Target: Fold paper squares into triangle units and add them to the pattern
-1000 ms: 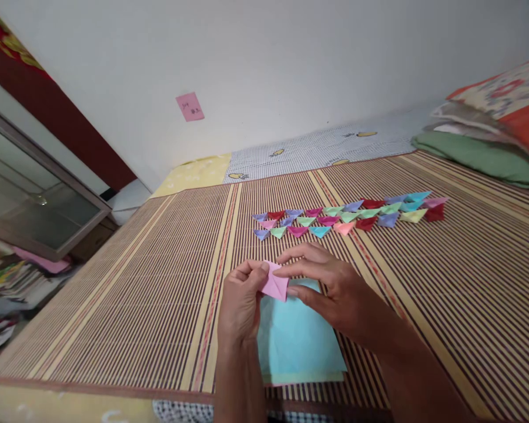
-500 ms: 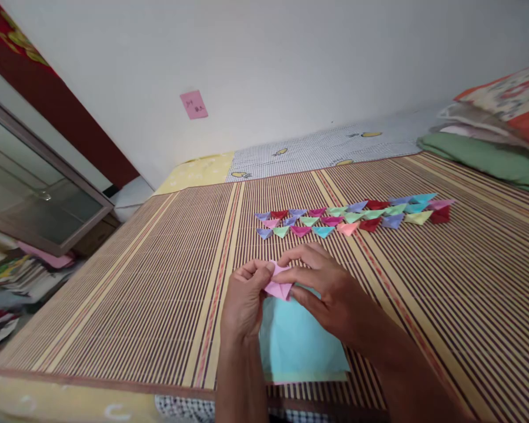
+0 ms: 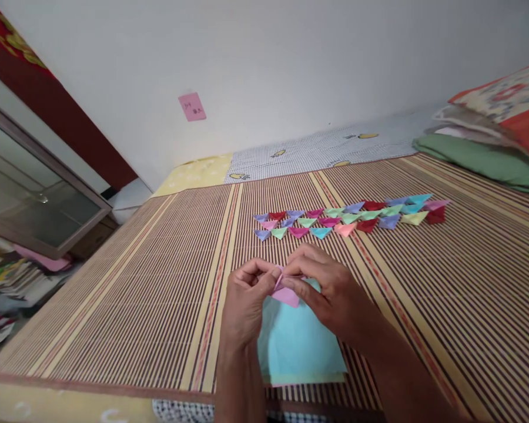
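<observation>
the striped mat [image 3: 158, 294] spreads beneath everything. at one to two o'clock from the hands lie rows of folded papers [image 3: 349, 218]; at six o'clock is the blue sheet [image 3: 300, 349]. the right hand [image 3: 337, 291] pinches the small pink paper [image 3: 287, 296] from three o'clock, the left hand [image 3: 245, 302] from nine, both closed on it, over the blue sheet's twelve o'clock end. for a crisp crease, i'd anchor the left pinch, align edges before pressing, then run a fingertip firmly along the fold.
</observation>
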`<state>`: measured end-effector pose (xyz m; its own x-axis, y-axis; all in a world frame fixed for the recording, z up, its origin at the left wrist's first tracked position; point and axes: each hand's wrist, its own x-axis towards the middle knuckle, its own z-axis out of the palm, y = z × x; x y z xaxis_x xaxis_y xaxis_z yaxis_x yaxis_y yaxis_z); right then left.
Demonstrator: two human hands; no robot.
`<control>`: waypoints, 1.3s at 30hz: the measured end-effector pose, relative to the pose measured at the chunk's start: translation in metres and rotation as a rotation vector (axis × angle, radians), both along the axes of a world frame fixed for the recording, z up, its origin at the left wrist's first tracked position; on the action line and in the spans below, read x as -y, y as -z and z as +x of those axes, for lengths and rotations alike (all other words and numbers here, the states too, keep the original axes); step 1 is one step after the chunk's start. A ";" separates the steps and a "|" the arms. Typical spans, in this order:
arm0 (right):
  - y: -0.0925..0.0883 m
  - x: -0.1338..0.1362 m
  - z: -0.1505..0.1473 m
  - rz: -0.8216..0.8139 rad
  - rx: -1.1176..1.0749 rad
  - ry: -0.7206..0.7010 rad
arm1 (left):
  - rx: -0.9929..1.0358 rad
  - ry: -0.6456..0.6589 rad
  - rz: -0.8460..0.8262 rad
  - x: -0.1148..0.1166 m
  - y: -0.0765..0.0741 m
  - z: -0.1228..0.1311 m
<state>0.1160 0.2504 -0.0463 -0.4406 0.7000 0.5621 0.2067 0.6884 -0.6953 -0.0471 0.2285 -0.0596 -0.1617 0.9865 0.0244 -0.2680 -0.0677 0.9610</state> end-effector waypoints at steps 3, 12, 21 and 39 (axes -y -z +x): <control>0.001 0.001 -0.001 -0.029 -0.030 0.005 | 0.021 0.019 0.002 0.000 0.000 0.000; -0.001 0.003 -0.006 -0.099 -0.104 0.032 | 0.006 0.089 0.014 0.004 -0.004 -0.006; -0.002 0.002 -0.004 -0.160 -0.107 0.027 | -0.082 0.134 0.048 0.006 -0.005 -0.007; -0.001 -0.002 -0.002 -0.242 -0.158 0.064 | -0.197 0.129 0.051 0.008 -0.014 -0.003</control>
